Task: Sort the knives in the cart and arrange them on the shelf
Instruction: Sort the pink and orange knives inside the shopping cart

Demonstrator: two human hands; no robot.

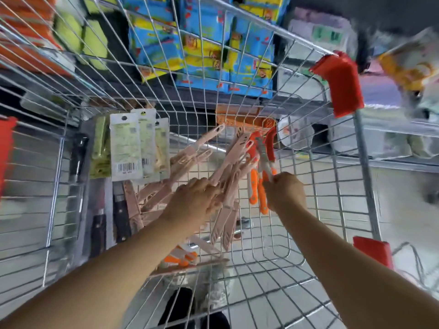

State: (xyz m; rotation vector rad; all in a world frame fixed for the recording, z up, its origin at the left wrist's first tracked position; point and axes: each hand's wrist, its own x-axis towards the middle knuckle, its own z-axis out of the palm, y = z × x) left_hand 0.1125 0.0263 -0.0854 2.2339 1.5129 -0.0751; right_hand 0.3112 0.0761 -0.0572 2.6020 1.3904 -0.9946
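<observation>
As you looked down into the wire cart [363, 162], its contents stood as follows. Item one: a fan of pale pink sheathed knives [225, 217], over the middle of the cart floor, grasped by your left hand [194, 200], whose fingers were curled over the bundle while the blades and handles stuck out above and below the fist. Item two: more pink knives [166, 186], loose, lying on the cart floor just left of that hand. Item three: a smaller bunch of orange knives [262, 198], right of centre in the cart, pinched at mid-length by the curled fingers of your right hand [285, 191], orange handles hanging below it and orange sheaths rising above. Item four: three carded packs [126, 148], barcode side up, overlapping one another toward the cart's far left corner. Item five: dark-handled knives [121, 217], lying lengthwise along the cart's left side, nearer you than the packs. Item six: an orange-and-white knife [183, 256], on the cart floor at the near end, under your left forearm. Fittings: a red corner guard [339, 84] on the cart's far right rim. Beyond the cart's far wall: blue and yellow packets [206, 43] on store shelving, blurred.
</observation>
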